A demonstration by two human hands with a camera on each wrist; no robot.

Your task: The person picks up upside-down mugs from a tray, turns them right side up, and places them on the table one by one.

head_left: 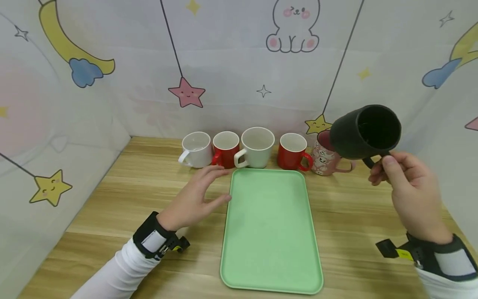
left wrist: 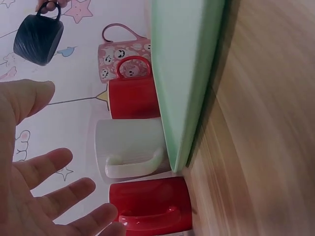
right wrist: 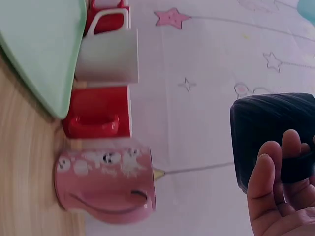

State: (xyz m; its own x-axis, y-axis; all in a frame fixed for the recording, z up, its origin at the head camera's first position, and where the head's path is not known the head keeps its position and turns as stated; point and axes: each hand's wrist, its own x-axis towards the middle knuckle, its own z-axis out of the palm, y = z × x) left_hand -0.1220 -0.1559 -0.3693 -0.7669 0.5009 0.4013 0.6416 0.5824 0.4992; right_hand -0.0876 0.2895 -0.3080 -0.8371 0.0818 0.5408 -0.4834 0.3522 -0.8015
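My right hand grips a black mug by its handle. The mug is tilted on its side in the air, its mouth toward the head camera, in front of the pink patterned mug. In the right wrist view, fingers curl about the black mug's handle. My left hand is over the left edge of the green tray, fingers spread and holding nothing. Close beyond its fingertips stand a red mug and a cream mug.
A row of mugs stands along the back of the wooden table: a white mug at the left end, another red mug right of the cream one. Behind them hangs a printed cloth.
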